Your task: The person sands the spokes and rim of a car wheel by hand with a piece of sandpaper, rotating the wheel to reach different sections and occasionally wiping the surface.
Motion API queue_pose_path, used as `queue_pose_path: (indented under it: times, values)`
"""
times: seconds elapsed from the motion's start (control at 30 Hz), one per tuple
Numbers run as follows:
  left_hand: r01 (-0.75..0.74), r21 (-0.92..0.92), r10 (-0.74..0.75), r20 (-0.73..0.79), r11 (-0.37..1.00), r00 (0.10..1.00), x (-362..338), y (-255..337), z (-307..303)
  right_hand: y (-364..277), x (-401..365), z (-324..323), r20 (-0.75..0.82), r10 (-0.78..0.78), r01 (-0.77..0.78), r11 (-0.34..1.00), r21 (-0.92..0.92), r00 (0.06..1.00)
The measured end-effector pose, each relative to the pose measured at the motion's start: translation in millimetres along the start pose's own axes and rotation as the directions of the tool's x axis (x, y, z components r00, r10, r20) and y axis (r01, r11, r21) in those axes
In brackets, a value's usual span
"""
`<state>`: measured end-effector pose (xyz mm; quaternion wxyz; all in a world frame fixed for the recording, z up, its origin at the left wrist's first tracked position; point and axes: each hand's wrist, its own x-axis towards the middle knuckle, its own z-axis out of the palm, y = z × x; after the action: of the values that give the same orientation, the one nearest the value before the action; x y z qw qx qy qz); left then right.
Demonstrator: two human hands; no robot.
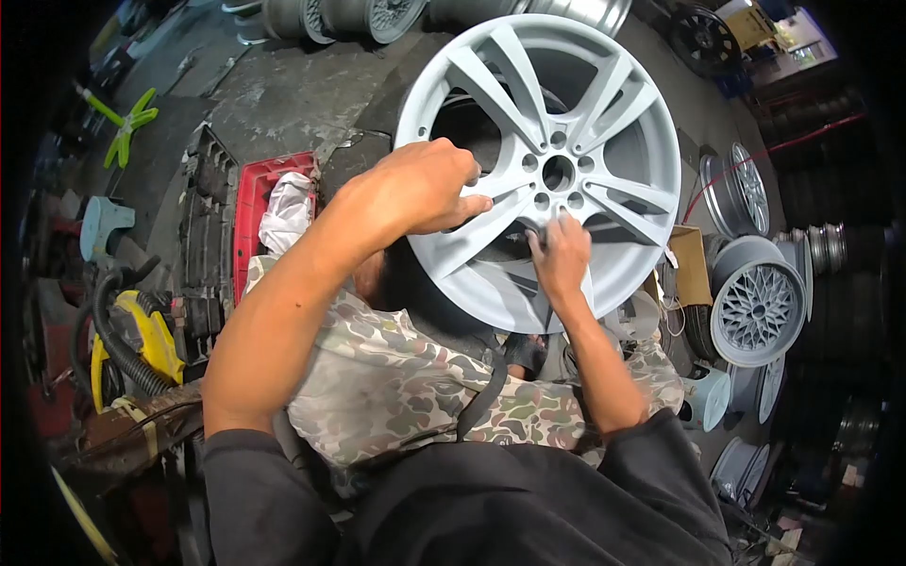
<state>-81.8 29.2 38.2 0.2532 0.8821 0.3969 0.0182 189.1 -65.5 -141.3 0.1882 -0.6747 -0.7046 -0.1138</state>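
Sitting just past camo trousers [377,377], gray wheel [661,151] has R hand [563,257] near its hub [545,179], fingertips bunched, can't tell if pinching; L hand [429,189] half-curled, thumb [478,205] on 1 spoke [457,241]. Red tray [247,212] to L; mesh rims [387,17] farther back.

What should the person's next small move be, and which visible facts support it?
Probably to draw the right hand gently outward toward the rim, keeping the left hand at its spoke. The right fingertips are just below the lug holes, and the left hand, at the wheel's other side, seems placed to steady it.
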Motion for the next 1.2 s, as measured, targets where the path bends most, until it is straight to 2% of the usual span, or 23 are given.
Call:
queue_pose_path:
  times: [0.03, 0.07, 0.13, 0.17, 0.2, 0.27, 0.3, 0.37, 0.47, 0.5, 0.53, 0.6, 0.63, 0.67, 0.73, 0.77, 0.87, 0.93, 1.0, 1.03, 1.07, 1.13, 1.2]
  values:
    - [-0.002, -0.014, 0.001, -0.028, 1.000, 1.000, -2.8, -2.0, 1.2, -3.0, -8.0, -9.9, 0.056, 0.105, -0.105, 0.994, -0.004, 0.993]
    - [0.006, -0.021, -0.007, -0.028, 1.000, 1.000, -4.7, -4.2, 0.4, -1.5, -10.8, -13.4, 0.064, 0.098, -0.098, 0.995, -0.003, 0.993]
    - [0.022, -0.028, -0.023, -0.009, 0.999, 1.000, -5.3, -5.2, -3.3, 7.7, -18.6, -20.3, 0.084, 0.199, -0.205, 0.976, 0.067, 0.976]
    - [0.015, -0.026, -0.014, 0.006, 1.000, 1.000, -2.7, -5.0, -0.9, 19.4, -8.4, -18.6, 0.148, 0.218, -0.236, 0.965, 0.113, 0.965]
    - [0.026, -0.024, -0.026, 0.015, 0.999, 1.000, 0.3, -5.6, 0.5, 26.0, 10.8, -24.8, 0.187, 0.155, -0.174, 0.981, 0.091, 0.970]
    - [0.037, -0.016, -0.037, 0.009, 0.999, 0.999, 3.0, -4.3, -0.8, 36.1, 50.1, -26.5, 0.274, 0.044, -0.126, 0.948, 0.291, 0.961]
    - [0.032, 0.000, -0.032, 0.019, 1.000, 0.999, 3.3, -2.2, -0.1, 35.0, 68.3, -29.5, 0.271, 0.048, -0.129, 0.948, 0.290, 0.961]
    - [0.031, 0.013, -0.032, 0.024, 0.999, 0.999, 3.5, -0.9, -0.2, 27.5, 96.5, -33.5, 0.410, -0.196, 0.002, 0.904, 0.427, 0.891]
    - [-0.001, 0.001, 0.001, 0.003, 1.000, 1.000, 5.4, 1.4, 1.4, 23.7, 88.8, -35.2, 0.376, -0.114, -0.058, 0.907, 0.416, 0.920]
    - [-0.008, 0.002, 0.008, 0.004, 1.000, 1.000, 6.8, 1.8, 1.7, 38.0, 80.0, -26.7, 0.383, -0.061, -0.060, 0.953, 0.296, 0.922]
    - [-0.012, 0.003, 0.012, 0.005, 1.000, 1.000, 7.5, 1.1, 2.1, 46.1, 82.5, -27.0, 0.384, -0.066, -0.057, 0.952, 0.300, 0.921]
    - [0.006, 0.007, -0.006, 0.012, 1.000, 1.000, 7.9, 0.4, 3.2, 59.1, 85.4, -23.5, 0.589, -0.017, -0.160, 0.955, 0.248, 0.808]
    - [0.006, 0.013, -0.006, 0.017, 1.000, 1.000, 10.2, 2.9, 3.8, 50.5, 93.2, -30.0, 0.621, -0.028, -0.140, 0.965, 0.220, 0.783]
    - [-0.008, 0.020, 0.008, 0.020, 1.000, 1.000, 13.4, 4.1, 4.3, 36.6, 98.5, -34.6, 0.585, -0.008, -0.180, 0.948, 0.263, 0.811]
    - [-0.006, 0.030, 0.005, 0.028, 1.000, 1.000, 15.5, 4.2, 5.3, 27.8, 107.1, -27.8, 0.427, -0.255, 0.056, 0.903, 0.426, 0.867]
    - [-0.008, 0.031, 0.007, 0.030, 0.999, 1.000, 16.0, 3.9, 6.4, 26.4, 103.2, -27.1, 0.428, -0.253, 0.054, 0.903, 0.426, 0.868]
    - [-0.015, -0.001, 0.015, 0.033, 1.000, 0.999, 17.2, 11.5, 6.4, 30.3, 71.9, -29.1, 0.365, -0.189, 0.050, 0.933, 0.358, 0.912]
    - [-0.042, -0.004, 0.042, 0.012, 0.999, 0.999, 14.0, 15.5, 7.5, 35.3, 29.1, -28.5, 0.303, -0.021, -0.023, 0.990, 0.142, 0.953]
    - [-0.026, 0.010, 0.025, 0.030, 1.000, 0.999, 13.0, 15.9, 5.5, 34.5, -15.8, -24.9, 0.164, 0.072, -0.105, 0.974, 0.202, 0.984]
    - [-0.011, 0.026, 0.009, 0.054, 1.000, 0.999, 13.0, 15.5, 5.2, 23.3, -24.2, -36.0, 0.234, 0.203, -0.256, 0.940, 0.226, 0.951]
    - [-0.010, 0.025, 0.009, 0.056, 1.000, 0.998, 13.5, 13.3, 7.0, 19.0, -23.7, -37.1, 0.236, 0.203, -0.257, 0.940, 0.226, 0.950]
    - [-0.026, 0.025, 0.025, 0.025, 0.999, 0.999, 16.6, 9.3, 13.9, 11.8, -30.1, -37.8, 0.268, 0.433, -0.505, 0.796, 0.335, 0.861]
    - [-0.046, 0.056, 0.043, 0.057, 0.997, 0.997, 21.3, 12.1, 18.3, 7.6, -16.7, -24.3, 0.227, 0.456, -0.509, 0.790, 0.341, 0.861]
